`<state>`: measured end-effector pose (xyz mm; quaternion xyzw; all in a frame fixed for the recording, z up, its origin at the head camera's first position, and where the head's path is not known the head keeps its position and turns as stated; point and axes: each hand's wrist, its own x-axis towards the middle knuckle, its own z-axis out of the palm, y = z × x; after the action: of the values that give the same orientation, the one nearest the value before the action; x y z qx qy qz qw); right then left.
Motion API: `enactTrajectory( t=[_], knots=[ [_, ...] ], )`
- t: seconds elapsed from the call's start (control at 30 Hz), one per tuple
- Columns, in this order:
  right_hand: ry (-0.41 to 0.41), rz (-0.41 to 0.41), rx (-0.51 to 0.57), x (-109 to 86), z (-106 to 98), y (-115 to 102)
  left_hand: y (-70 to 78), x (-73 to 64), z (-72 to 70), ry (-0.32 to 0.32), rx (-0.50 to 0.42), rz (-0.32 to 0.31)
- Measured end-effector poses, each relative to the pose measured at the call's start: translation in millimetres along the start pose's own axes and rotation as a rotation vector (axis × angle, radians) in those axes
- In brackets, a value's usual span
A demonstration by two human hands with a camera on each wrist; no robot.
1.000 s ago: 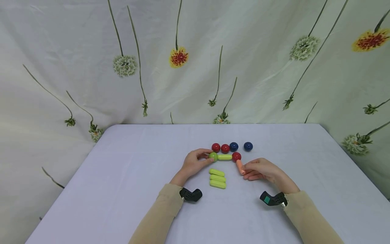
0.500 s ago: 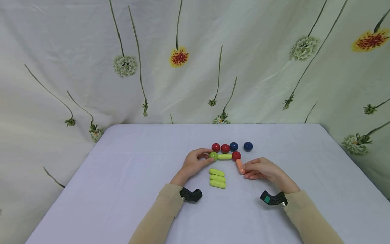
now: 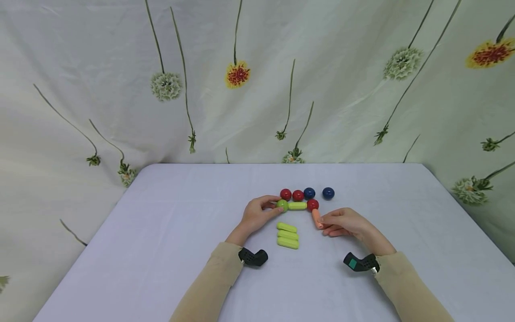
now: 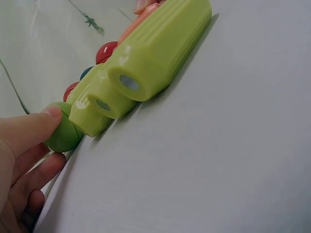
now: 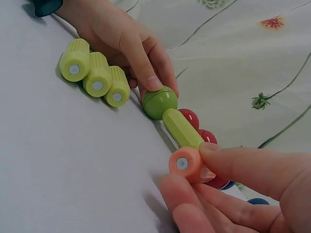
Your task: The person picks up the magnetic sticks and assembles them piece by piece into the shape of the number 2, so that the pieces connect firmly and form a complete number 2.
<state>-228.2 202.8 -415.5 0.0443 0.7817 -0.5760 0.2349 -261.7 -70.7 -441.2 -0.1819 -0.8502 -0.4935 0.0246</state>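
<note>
My left hand (image 3: 256,215) pinches a green ball (image 5: 160,103) between thumb and fingers. A yellow-green rod (image 3: 297,205) joins that ball to a red ball (image 3: 312,205). From the red ball an orange rod (image 5: 183,163) slants toward me, its free end showing a round metal disc. Thumb and fingers of my right hand (image 3: 351,223) pinch this orange rod near its free end. In the right wrist view, the orange rod and fingers hide most of the red ball.
Three loose yellow-green rods (image 3: 287,236) lie side by side in front of the joined pieces. Behind stand two red balls (image 3: 297,195) and two blue balls (image 3: 328,193) in a row. The white table (image 3: 161,223) meets a flowered cloth (image 3: 342,89) at its far edge.
The orange rod and the red ball have shifted very slightly away from me, with the right hand still holding the rod. The left hand stays on the green ball.
</note>
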Motion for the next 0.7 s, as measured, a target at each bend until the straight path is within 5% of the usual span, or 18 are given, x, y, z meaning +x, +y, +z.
enactTrajectory(
  t=[0.37, 0.7],
  knots=[
    [0.004, -0.003, -0.008, 0.0, 0.5, -0.5, -2.2, 1.4, 1.5, 0.014, 0.0, 0.014],
    [-0.009, -0.008, -0.006, -1.1, -0.4, -1.3, -1.7, 10.0, 4.0, 0.12, -0.06, -0.013]
  ],
)
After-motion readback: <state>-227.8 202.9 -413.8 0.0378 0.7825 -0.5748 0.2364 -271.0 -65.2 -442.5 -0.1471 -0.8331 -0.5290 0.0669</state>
